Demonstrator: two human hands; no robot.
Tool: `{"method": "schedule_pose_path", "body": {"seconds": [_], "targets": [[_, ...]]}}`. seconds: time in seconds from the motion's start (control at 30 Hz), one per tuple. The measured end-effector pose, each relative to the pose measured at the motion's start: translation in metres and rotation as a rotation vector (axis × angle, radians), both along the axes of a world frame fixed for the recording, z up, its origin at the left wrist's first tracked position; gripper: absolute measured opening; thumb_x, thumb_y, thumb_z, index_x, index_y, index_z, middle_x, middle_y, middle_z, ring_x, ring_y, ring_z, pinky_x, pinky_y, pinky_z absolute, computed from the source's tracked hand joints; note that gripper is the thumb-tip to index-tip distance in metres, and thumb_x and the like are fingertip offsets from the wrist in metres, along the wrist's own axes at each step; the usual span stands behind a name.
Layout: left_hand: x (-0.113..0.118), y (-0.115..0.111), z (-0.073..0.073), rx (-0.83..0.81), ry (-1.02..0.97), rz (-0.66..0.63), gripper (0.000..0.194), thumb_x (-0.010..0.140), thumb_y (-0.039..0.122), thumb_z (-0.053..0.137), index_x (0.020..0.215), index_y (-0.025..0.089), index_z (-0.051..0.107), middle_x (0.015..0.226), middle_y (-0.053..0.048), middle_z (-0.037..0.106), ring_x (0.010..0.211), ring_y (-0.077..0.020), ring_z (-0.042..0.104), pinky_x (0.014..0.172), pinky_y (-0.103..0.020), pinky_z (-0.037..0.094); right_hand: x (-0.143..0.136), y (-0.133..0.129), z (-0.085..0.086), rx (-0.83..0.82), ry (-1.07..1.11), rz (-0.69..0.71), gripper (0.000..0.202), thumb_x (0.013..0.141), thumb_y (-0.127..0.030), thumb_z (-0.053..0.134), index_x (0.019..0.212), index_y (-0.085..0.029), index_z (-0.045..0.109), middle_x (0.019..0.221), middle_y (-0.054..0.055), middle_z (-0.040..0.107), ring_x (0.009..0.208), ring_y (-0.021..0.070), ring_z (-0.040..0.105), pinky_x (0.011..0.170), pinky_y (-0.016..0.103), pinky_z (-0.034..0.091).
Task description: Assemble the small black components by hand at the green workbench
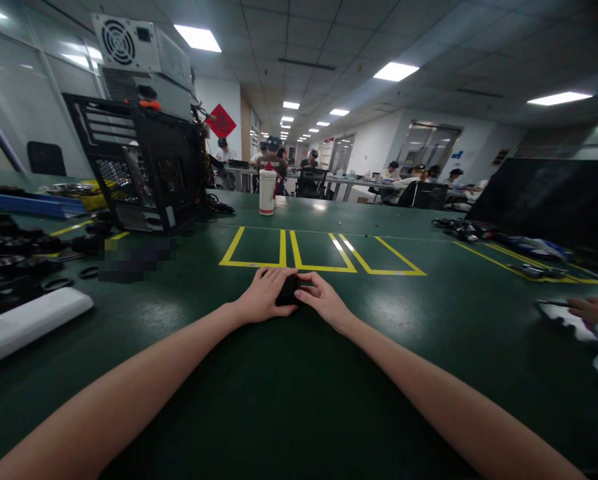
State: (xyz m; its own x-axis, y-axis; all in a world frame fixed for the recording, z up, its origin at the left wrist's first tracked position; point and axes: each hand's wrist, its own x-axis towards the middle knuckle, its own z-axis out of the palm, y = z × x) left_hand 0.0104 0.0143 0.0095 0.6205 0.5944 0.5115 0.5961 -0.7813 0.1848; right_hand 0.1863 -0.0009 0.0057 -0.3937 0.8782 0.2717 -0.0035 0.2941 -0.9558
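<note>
My left hand (266, 293) is wrapped round a small black object (287, 292) just above the green table, its thumb below and fingers over the top. My right hand (325, 301) holds the right side of the same object, with thumb and index finger bent against its edge. Much of the object is hidden by the fingers, so its exact kind cannot be made out. Both hands are close together, just in front of yellow tape outlines (323, 269) on the table (289, 400).
An open black computer case (153, 167) with power supplies (139, 47) stacked on it stands at left. Nearby are black rings (57, 284) and a long white part (39, 320). A white bottle (267, 192) stands behind the tape. Another person's hand (591, 311) is at right.
</note>
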Motion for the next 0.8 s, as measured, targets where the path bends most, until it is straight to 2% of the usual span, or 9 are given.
{"method": "schedule_pose_path", "body": {"seconds": [0.1,0.23,0.37,0.47,0.63,0.8], "targets": [[-0.0001,-0.0004,0.0004,0.0,0.001,0.002,0.065,0.066,0.038,0.059,0.121,0.021,0.027,0.115,-0.007,0.045,0.108,-0.024,0.04,0.094,-0.04,0.021,-0.0005,-0.0013,0.0001,0.014,0.023,0.013,0.03,0.067,-0.023,0.061,0.094,-0.023,0.047,0.1,0.001,0.05,0.096,0.0164,0.052,0.085,0.035,0.043],[-0.0006,-0.0005,0.0009,-0.008,0.001,-0.004,0.066,0.067,0.039,0.059,0.121,0.021,0.027,0.116,-0.007,0.045,0.108,-0.0239,0.04,0.094,-0.04,0.021,-0.0024,0.001,-0.0028,0.029,0.027,-0.05,0.021,0.07,-0.027,0.058,0.087,-0.022,0.049,0.094,0.0,0.052,0.087,0.0146,0.054,0.08,0.033,0.044],[-0.0007,-0.0003,0.0008,-0.009,-0.004,-0.006,0.066,0.066,0.038,0.059,0.121,0.021,0.027,0.116,-0.007,0.045,0.108,-0.0244,0.04,0.095,-0.04,0.021,-0.0021,0.003,-0.0024,0.006,0.005,-0.081,0.026,0.071,-0.028,0.057,0.095,-0.022,0.048,0.1,0.002,0.051,0.091,0.0154,0.054,0.083,0.034,0.043],[-0.0006,0.0,0.0005,-0.009,-0.005,-0.006,0.066,0.066,0.038,0.059,0.121,0.022,0.027,0.115,-0.007,0.046,0.108,-0.0243,0.04,0.095,-0.04,0.02,-0.0004,0.0022,-0.0002,-0.024,-0.01,-0.037,0.03,0.071,-0.027,0.056,0.1,-0.022,0.047,0.105,0.003,0.049,0.094,0.0167,0.053,0.084,0.036,0.043],[-0.0002,0.001,-0.0004,-0.001,-0.002,0.004,0.065,0.066,0.038,0.059,0.121,0.021,0.027,0.115,-0.007,0.046,0.108,-0.0239,0.041,0.094,-0.04,0.021,0.0007,0.0006,-0.0007,0.008,0.013,0.021,0.033,0.065,-0.023,0.063,0.093,-0.023,0.045,0.101,0.001,0.049,0.095,0.0168,0.052,0.084,0.035,0.043],[0.0002,0.0008,-0.0004,-0.004,-0.002,0.002,0.066,0.066,0.039,0.059,0.121,0.021,0.027,0.116,-0.007,0.045,0.108,-0.0237,0.04,0.094,-0.04,0.021,-0.0019,0.0007,-0.0021,0.04,0.018,-0.044,0.022,0.069,-0.028,0.059,0.087,-0.022,0.047,0.094,0.0,0.05,0.09,0.0152,0.053,0.081,0.034,0.043]]}}
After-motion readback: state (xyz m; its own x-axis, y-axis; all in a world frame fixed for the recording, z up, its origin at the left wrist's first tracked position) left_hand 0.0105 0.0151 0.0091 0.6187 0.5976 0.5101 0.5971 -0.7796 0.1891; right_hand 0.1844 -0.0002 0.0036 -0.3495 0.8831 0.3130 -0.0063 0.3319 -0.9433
